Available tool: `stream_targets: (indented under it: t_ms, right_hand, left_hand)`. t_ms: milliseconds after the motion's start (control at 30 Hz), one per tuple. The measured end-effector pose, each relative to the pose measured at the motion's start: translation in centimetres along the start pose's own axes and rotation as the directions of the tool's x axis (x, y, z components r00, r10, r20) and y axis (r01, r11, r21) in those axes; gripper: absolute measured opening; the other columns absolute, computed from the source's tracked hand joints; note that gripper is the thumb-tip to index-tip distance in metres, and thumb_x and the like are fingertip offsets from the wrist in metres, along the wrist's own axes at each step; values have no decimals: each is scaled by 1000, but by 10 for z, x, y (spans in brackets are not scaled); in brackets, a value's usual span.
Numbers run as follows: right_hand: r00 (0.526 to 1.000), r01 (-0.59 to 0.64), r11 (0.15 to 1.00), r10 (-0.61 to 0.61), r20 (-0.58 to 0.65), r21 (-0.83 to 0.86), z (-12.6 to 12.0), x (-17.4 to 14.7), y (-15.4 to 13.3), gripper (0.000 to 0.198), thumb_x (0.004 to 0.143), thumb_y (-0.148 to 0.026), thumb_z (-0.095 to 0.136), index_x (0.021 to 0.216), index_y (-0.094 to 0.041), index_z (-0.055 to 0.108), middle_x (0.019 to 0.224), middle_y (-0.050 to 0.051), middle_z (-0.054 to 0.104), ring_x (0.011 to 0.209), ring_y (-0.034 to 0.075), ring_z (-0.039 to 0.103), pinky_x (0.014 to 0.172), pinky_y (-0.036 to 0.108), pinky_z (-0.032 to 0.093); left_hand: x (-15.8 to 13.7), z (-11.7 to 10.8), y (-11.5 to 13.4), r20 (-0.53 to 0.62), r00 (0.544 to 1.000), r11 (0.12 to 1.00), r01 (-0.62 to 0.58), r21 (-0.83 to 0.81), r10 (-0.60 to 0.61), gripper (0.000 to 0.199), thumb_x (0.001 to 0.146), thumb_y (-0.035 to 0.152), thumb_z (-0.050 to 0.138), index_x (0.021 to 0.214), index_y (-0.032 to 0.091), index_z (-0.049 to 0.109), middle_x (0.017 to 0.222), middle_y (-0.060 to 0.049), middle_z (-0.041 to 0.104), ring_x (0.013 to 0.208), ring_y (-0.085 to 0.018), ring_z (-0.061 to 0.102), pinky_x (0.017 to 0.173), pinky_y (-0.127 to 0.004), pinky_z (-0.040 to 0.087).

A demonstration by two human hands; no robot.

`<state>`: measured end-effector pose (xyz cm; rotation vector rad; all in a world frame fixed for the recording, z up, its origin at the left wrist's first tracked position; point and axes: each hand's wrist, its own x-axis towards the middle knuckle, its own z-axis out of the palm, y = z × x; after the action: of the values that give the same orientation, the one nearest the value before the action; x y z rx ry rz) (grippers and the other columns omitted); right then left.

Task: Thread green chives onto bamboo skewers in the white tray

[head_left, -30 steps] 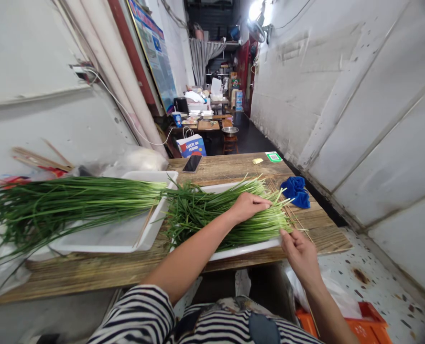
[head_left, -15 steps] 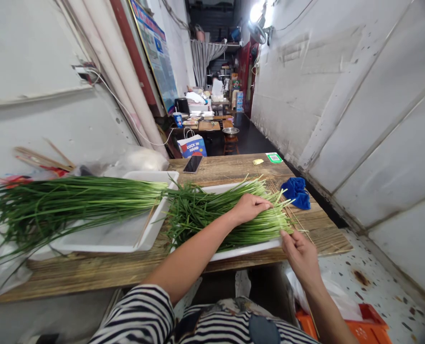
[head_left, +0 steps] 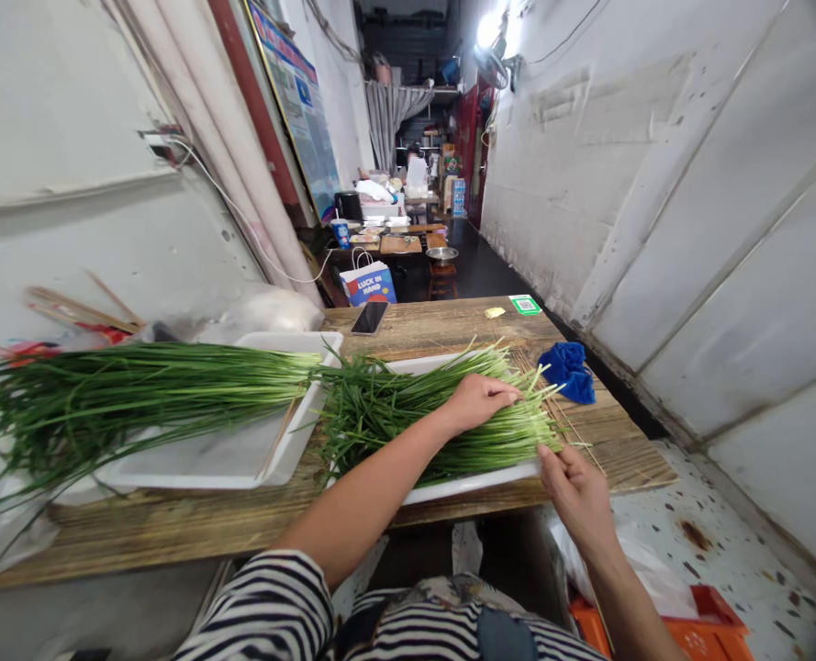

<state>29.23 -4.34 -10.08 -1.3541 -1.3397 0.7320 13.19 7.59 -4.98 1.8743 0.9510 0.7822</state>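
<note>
A thick layer of garlic chives (head_left: 408,404) lies in a white tray, leaves to the left and pale cut stem ends to the right. My left hand (head_left: 482,401) rests over the stems, thumb and forefinger pinched on the chives near their pale ends. By the front right corner of this tray, my right hand (head_left: 576,487) is closed, its fingertips at the lowest stem ends. A thin bamboo skewer (head_left: 598,606) shows below that hand along the forearm and appears to be in its grip; most of it is hidden.
More long chives (head_left: 173,386) lie across a second white tray (head_left: 201,464) at the left. Loose skewers (head_left: 576,427) lie beside a blue cloth (head_left: 568,372). Farther back are a phone (head_left: 370,318) and a green code card (head_left: 525,305). An orange crate (head_left: 707,624) stands low right.
Both hands keep almost the same place and hold on the chives and skewer. The view has shifted very slightly.
</note>
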Motion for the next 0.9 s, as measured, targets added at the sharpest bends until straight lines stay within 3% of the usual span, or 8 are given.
stream_targets:
  t_ms: [567, 900]
  right_hand:
    - [1000, -11, 1000, 12, -12, 13, 2, -1, -5, 36, 87, -39, 53, 59, -22, 38, 53, -5, 42, 47, 11, 35, 44, 23, 27]
    - [1000, 11, 999, -12, -15, -42, 0, -1, -4, 34, 87, -41, 53, 61, -21, 42, 53, -6, 35, 48, 11, 32, 45, 23, 26]
  left_hand:
    - [0, 0, -1, 28, 999, 1000, 26, 2, -26, 29, 79, 27, 58, 97, 10, 72, 99, -8, 72, 92, -18, 66, 84, -24, 48]
    - [0, 3, 0, -48, 998, 998, 36, -47, -39, 25, 79, 25, 56, 86, 10, 75, 92, -6, 74, 84, -16, 67, 78, -22, 49]
